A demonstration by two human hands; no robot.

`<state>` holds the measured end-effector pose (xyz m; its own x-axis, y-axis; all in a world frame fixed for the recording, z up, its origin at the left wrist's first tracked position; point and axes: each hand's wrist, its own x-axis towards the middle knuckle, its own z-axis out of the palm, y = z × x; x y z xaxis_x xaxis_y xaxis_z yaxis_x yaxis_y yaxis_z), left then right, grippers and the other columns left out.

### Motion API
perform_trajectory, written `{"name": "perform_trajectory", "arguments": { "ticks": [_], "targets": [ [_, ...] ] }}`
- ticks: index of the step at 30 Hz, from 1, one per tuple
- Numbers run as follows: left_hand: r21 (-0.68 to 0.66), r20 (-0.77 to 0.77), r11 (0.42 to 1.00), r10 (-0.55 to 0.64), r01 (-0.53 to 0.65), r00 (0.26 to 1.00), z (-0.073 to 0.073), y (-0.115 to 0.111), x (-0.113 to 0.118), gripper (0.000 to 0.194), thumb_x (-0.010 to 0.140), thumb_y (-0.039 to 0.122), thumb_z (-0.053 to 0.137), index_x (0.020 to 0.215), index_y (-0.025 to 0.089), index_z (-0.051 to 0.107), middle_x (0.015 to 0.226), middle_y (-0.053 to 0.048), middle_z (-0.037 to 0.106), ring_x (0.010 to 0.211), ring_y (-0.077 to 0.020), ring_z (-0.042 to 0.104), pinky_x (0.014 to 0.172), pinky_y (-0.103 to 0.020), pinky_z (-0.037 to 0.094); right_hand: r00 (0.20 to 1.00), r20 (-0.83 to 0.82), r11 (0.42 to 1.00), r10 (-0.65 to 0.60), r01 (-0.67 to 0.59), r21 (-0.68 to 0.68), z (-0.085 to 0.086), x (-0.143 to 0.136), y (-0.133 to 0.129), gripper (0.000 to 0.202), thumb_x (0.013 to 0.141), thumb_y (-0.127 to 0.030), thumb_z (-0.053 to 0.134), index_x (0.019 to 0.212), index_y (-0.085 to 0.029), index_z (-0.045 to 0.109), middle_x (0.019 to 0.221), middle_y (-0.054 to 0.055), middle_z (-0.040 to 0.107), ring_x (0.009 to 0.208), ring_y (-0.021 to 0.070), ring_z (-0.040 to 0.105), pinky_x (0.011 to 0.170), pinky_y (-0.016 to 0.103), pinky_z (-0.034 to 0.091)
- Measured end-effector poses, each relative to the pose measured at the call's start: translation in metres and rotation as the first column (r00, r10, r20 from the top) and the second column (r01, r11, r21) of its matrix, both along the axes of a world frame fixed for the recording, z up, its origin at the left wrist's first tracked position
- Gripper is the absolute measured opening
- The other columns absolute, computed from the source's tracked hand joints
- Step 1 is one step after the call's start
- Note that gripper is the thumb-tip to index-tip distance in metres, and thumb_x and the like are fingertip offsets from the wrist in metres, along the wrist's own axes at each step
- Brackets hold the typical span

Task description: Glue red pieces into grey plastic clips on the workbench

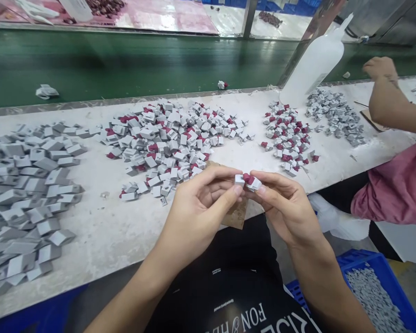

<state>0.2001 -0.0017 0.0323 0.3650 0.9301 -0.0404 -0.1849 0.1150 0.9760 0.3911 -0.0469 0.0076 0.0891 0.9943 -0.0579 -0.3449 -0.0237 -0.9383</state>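
Observation:
Above my lap, at the table's front edge, both hands meet fingertip to fingertip. My left hand [203, 210] pinches a small grey plastic housing [239, 179] between thumb and forefinger. My right hand [287, 203] is closed on a small grey-and-dark-red plastic part [251, 181], its red end toward the housing. The two pieces touch or nearly touch; I cannot tell if they are joined. Beyond my hands lies a heap of grey pieces with red parts [173, 134]. A brown card [236, 213] shows below my fingers.
Plain grey housings [31, 185] cover the table's left side. To the right are a smaller red-and-grey heap [287, 134], small grey parts [336, 115] and a white squeeze bottle [314, 64]. A co-worker's arm [391, 97] reaches in. Behind runs a green belt [135, 64]; a blue crate [398, 282] stands below.

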Motion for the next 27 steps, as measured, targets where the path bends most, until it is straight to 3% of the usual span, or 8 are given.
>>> {"name": "perform_trajectory", "arguments": {
  "ticks": [7,13,17,20,24,27],
  "targets": [
    [0.135,-0.139,0.990,-0.006,0.025,0.990,-0.003,-0.004,-0.006,0.011,0.107,0.022,0.083,0.117,0.024,0.086,0.108,-0.002,0.085,0.096,-0.0160,0.085,0.088,-0.025,0.072,0.984,0.174,0.996,0.038,-0.051,0.070,0.004,0.007,-0.002,0.021,0.103,-0.021,0.092,0.117,-0.037,0.096,0.119,0.002,0.093,0.112,0.0200,0.090,0.101,0.027,0.072],
    [0.245,-0.279,0.959,-0.073,0.145,0.957,0.008,-0.002,-0.014,0.012,0.109,0.021,0.077,0.116,0.025,0.085,0.112,-0.004,0.082,0.100,-0.0188,0.084,0.080,-0.026,0.071,0.980,0.189,0.992,0.058,-0.077,0.097,0.006,0.012,-0.006,0.022,0.101,-0.018,0.093,0.115,-0.034,0.097,0.112,0.002,0.092,0.105,0.0167,0.088,0.094,0.022,0.071],
    [0.228,-0.283,0.956,-0.115,0.183,0.952,0.014,0.004,-0.015,0.011,0.108,0.021,0.077,0.116,0.024,0.084,0.110,-0.005,0.082,0.098,-0.0202,0.084,0.079,-0.028,0.070,0.980,0.199,0.986,0.002,-0.035,0.163,0.002,0.009,-0.006,0.023,0.103,-0.019,0.092,0.118,-0.036,0.096,0.110,0.002,0.091,0.104,0.0162,0.085,0.093,0.024,0.070],
    [0.120,-0.243,0.965,-0.201,0.235,0.949,0.015,0.015,-0.018,0.009,0.109,0.027,0.076,0.116,0.026,0.082,0.108,-0.005,0.084,0.097,-0.0211,0.084,0.078,-0.029,0.070,0.981,0.192,0.985,-0.002,-0.031,0.167,0.003,0.002,-0.002,0.024,0.104,-0.021,0.091,0.120,-0.038,0.096,0.112,0.002,0.091,0.105,0.0175,0.087,0.094,0.025,0.071],
    [0.060,-0.309,0.962,-0.234,0.265,0.922,0.024,0.041,-0.034,0.016,0.108,0.038,0.078,0.119,0.027,0.080,0.100,-0.003,0.085,0.091,-0.0213,0.084,0.078,-0.030,0.068,0.961,0.273,0.989,0.042,-0.078,0.123,0.017,-0.004,0.020,0.022,0.104,-0.026,0.091,0.121,-0.039,0.095,0.116,0.002,0.092,0.106,0.0223,0.090,0.094,0.033,0.076],
    [0.167,-0.469,0.973,-0.065,0.160,0.881,0.036,0.064,-0.055,0.021,0.103,0.043,0.082,0.116,0.028,0.083,0.104,-0.003,0.085,0.089,-0.0211,0.081,0.075,-0.029,0.065,0.871,0.489,0.988,0.053,-0.117,0.101,0.033,-0.004,0.067,0.034,0.099,-0.035,0.096,0.132,-0.034,0.092,0.120,0.005,0.092,0.107,0.0262,0.089,0.096,0.042,0.077]
  ]
}}
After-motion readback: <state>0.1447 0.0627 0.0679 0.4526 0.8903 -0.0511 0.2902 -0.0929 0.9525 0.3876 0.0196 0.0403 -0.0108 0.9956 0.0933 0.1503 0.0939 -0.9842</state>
